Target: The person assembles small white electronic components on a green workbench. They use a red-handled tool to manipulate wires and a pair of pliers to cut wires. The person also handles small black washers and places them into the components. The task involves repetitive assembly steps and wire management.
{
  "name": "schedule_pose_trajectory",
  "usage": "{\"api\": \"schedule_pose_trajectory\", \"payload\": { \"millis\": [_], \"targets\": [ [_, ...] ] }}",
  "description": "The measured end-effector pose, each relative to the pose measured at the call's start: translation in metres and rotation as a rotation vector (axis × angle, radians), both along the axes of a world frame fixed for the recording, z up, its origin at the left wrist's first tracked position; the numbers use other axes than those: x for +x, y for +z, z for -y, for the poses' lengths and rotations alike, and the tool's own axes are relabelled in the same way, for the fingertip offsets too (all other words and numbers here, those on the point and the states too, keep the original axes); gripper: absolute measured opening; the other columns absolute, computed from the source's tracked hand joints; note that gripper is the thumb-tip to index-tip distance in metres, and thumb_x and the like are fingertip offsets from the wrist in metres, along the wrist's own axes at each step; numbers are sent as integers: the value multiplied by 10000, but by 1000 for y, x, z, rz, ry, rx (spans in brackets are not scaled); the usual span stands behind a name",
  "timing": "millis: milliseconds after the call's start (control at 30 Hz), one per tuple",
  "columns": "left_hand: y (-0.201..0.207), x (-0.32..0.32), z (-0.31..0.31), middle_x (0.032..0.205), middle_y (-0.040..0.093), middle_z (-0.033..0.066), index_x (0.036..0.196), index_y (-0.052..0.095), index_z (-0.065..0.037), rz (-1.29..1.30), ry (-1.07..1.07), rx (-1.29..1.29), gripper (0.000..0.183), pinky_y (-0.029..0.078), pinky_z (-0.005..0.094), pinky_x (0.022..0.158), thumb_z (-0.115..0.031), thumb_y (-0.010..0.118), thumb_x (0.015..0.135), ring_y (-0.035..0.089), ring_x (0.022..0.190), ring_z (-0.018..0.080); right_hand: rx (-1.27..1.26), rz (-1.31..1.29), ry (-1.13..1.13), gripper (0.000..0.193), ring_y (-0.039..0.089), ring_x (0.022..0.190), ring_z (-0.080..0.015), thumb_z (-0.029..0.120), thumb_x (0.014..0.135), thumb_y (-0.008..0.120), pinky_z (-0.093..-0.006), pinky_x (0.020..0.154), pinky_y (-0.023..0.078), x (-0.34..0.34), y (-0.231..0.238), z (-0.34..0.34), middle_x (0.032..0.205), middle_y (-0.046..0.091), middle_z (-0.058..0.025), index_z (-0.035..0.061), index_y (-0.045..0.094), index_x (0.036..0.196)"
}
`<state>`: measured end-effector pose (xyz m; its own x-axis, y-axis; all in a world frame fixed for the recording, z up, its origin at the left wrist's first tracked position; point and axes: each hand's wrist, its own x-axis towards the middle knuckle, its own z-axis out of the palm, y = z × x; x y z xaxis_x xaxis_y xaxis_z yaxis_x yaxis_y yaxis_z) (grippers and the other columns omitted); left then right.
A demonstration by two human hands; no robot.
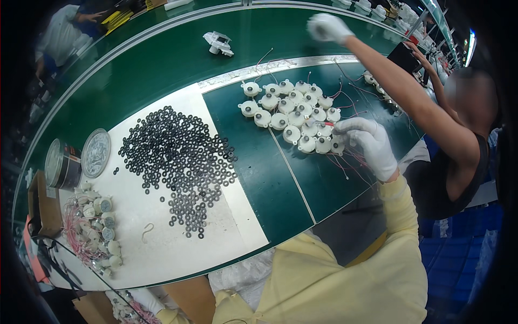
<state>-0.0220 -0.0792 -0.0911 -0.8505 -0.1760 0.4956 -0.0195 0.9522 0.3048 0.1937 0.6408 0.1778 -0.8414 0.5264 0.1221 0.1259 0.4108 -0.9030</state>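
Note:
My right hand [369, 144], in a white glove, is over the right side of the bench with its fingers pinched together. At their tips shows a small red object [328, 124], just above a cluster of round white motors [295, 119] with dark centres and thin wires. My left hand [144, 298], also gloved, is low at the lower left, below the bench edge. Beside it are more white motors with pink wires [127, 310]; its fingers are mostly hidden. Many black rubber rings [172, 146] lie spread on the white sheet [135, 259].
A co-worker's gloved hand [328, 28] reaches over the green belt [162, 65], where a white plastic part [218, 43] lies. At left stand a tin can [63, 164], its round lid [96, 153], a cardboard box [45, 205] and a heap of wired motors [89, 229].

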Motion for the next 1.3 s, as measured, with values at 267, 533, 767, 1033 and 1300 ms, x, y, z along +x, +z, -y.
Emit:
{"api": "schedule_pose_trajectory", "payload": {
  "millis": [267, 533, 767, 1033, 1300],
  "targets": [
    [24, 7, -32, 1036, 697, 257, 1135, 613, 32, 59, 29, 69, 358, 569, 416, 777, -296, 546, 1006, 684, 935, 382, 154, -21, 35, 316, 683, 831, -161, -34, 814, 436, -280, 782, 541, 2, 2, -3, 936, 736, -131, -55, 709, 972],
    [19, 4, -17, 1054, 697, 251, 1169, 607, 40, 55, 6, 0, 349, 561, 412, 794, -264, 541, 1011, 680, 959, 374, 200, -53, 43, 309, 688, 816, -169, -41, 799, 439, -285, 769, 547, -2, 8, -1, 918, 736, -133, -48, 710, 947],
    [48, 9, -45, 1274, 599, 299, 1368, 464, 82, 299, 91, 169, 493, 499, 406, 925, -266, 523, 1025, 609, 1111, 397, 252, -10, 61, 316, 685, 797, -168, -43, 808, 439, -285, 764, 549, 5, 8, -6, 909, 731, -146, -52, 712, 967],
    [61, 15, -63, 1261, 605, 304, 1334, 484, 97, 272, 72, 236, 487, 508, 415, 909, -266, 535, 1012, 620, 1091, 408, 104, -28, -145, 305, 682, 800, -157, -21, 856, 444, -276, 751, 543, 1, 11, -5, 931, 729, -148, -82, 693, 1020],
    [64, 16, -68, 1237, 614, 309, 1322, 497, 92, 250, 43, 238, 478, 514, 413, 899, -267, 544, 1009, 627, 1074, 406, 196, -63, -63, 297, 710, 818, -185, -9, 866, 451, -292, 775, 556, -6, -5, -13, 914, 736, -149, -68, 696, 1023]
  ]
}}
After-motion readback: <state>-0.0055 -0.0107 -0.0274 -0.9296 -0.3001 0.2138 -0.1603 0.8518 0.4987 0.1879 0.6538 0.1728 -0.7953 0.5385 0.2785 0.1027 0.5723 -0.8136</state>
